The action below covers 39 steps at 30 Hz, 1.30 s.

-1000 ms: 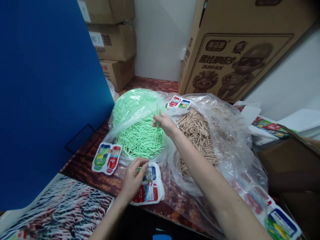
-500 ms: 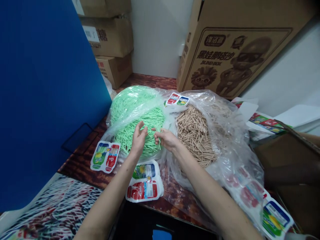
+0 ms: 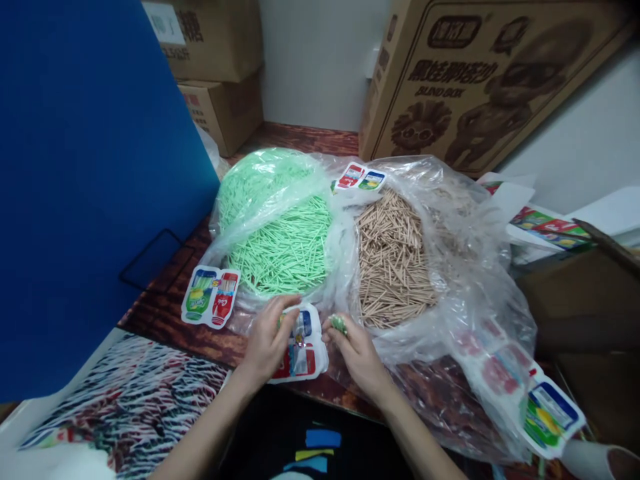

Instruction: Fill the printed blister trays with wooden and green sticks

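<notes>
My left hand (image 3: 267, 340) rests with curled fingers on a small two-bottle blister pack (image 3: 303, 350) at the table's front edge. Just right of it, my right hand (image 3: 353, 347) pinches a small bunch of green sticks (image 3: 339, 325) close to that pack. Behind the hands, a clear bag holds a heap of green sticks (image 3: 280, 250). A second clear bag to its right holds tan wooden sticks (image 3: 393, 260).
Another blister pack (image 3: 211, 297) lies left of the green heap, one (image 3: 360, 178) sits on top between the bags, and one (image 3: 550, 413) lies at the right. A blue panel (image 3: 85, 167) stands at left. Cardboard boxes (image 3: 480, 67) stand behind.
Both hands came back from the green heap toward me. My left hand returned to the front blister pack, and my right hand brought a pinch of green sticks down beside it.
</notes>
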### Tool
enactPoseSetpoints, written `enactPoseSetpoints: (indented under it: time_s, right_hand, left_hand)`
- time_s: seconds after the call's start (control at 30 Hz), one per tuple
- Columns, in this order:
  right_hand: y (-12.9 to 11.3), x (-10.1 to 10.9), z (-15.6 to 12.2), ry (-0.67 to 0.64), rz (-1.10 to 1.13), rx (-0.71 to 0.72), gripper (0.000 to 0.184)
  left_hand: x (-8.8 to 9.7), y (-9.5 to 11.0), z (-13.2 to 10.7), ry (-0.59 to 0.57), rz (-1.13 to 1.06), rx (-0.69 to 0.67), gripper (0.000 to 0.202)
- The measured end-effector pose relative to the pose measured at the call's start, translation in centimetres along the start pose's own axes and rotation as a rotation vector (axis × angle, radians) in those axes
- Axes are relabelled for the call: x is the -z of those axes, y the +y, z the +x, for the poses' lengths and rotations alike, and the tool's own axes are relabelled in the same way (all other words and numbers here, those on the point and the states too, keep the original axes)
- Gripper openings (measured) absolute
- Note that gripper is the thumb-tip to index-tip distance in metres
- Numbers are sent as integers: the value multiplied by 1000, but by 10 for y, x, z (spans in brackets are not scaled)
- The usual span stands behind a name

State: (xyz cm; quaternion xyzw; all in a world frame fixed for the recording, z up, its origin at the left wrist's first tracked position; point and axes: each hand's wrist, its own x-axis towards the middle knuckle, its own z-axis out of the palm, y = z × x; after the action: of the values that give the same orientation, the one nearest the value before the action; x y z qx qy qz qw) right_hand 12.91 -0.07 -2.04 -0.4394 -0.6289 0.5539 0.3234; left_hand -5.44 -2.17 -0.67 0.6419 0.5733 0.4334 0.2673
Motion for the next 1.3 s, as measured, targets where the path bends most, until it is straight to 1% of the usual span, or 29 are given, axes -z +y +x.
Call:
enactPoseSetpoints:
  time_s: [0.03,0.1,0.17,0.23,0.33,0.4,0.53,0.63,0.7,0.77,0.83,0.9,1.0,1.07,1.13,1.3]
  right_hand:
    - [5,0,-7,38,-4,-8,17]
    - [17,-2,-17,82,-5,-21,18]
    - [27,-5,-23,113,-11,-18,19]
    - [33,-8,-26,141,-15,-4,18]
    - [35,-9,-30,140,-4,18,19]
    - [35,-9,-32,122,10,29,21]
    - [36,-8,-33,117,37,32,22]
    - [36,-7,-33,121,46,26,22]
    - [36,-7,-32,123,47,26,22]
    - [35,-6,-31,124,49,28,22]
    - [35,-5,-30,122,45,29,22]
    - [34,-5,-29,122,36,27,22]
    - [31,-4,-27,119,31,29,21]
    - [29,-4,-26,111,32,37,21]
    - [28,-3,-25,98,30,41,21]
    - [28,-4,-23,86,15,44,21]
  left_hand:
    - [3,-5,-6,-2,85,-5,19]
    - [7,-15,-16,-35,243,-55,17]
    - [7,-22,-22,-66,375,-112,16]
    - [4,-27,-25,-91,489,-137,14]
    - [0,-32,-25,-140,613,-125,36]
    - [-2,-34,-21,-157,658,-107,42]
    - [-1,-36,-8,-171,680,-53,37]
    - [2,-35,4,-206,676,5,24]
    - [3,-36,11,-224,647,46,16]
    - [5,-36,15,-233,590,58,13]
    - [5,-38,16,-226,538,25,12]
    - [6,-39,16,-197,520,-32,17]
    - [8,-42,15,-158,558,-120,24]
    - [10,-43,14,-149,586,-168,24]
    - [11,-45,13,-123,589,-184,20]
    - [15,-48,11,-2,509,-165,15]
